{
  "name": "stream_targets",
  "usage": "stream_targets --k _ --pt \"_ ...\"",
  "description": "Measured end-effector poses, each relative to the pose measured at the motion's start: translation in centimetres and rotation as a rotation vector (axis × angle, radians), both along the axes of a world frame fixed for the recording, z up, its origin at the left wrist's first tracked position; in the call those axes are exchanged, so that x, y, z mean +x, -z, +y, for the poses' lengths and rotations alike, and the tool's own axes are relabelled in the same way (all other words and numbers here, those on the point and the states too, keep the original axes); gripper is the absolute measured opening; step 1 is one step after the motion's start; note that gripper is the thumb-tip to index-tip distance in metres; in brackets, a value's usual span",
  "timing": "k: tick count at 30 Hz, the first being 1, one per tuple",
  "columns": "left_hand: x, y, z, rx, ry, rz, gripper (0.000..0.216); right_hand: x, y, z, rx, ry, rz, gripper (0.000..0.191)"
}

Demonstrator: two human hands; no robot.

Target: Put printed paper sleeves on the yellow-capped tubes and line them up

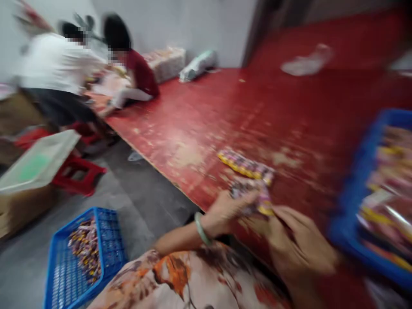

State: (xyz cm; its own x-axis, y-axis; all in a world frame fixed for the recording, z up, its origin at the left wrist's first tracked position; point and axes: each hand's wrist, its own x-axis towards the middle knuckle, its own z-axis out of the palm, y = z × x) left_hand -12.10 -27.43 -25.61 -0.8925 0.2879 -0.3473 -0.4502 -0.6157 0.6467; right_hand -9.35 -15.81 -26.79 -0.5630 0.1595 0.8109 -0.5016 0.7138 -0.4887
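Note:
My left hand (227, 210), with a pale green bangle at the wrist, is closed over a row of small pink, yellow and dark pieces (246, 189), the thumb lying across it. At the right end of that row is my right hand (298, 242), its fingers bent and pressed together. Whatever sits between those fingers is smeared by motion. Just beyond my hands, a second row of similar small pieces (244, 165) lies on the red tabletop (199, 124). Blur hides what kind of pieces they are.
To the right stands a blue tray (350, 206) with packed pieces. A blue basket (111, 240) of loose pieces is on the floor at left, near a red stool (79, 176). Two people and a large bundle (167, 64) are at the far end. A plastic bag (309, 62) lies farther back.

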Motion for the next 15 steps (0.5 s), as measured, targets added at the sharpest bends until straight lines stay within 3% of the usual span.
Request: stream_targets --k 6,15 --pt "-1.4 -0.3 -0.3 -0.035 0.084 -0.003 0.030 0.3 1.3 0.5 -0.091 0.112 0.000 0.013" --pt "-1.1 -0.3 1.0 -0.086 0.055 0.041 0.028 0.5 1.4 1.0 -0.155 0.072 0.009 0.016"
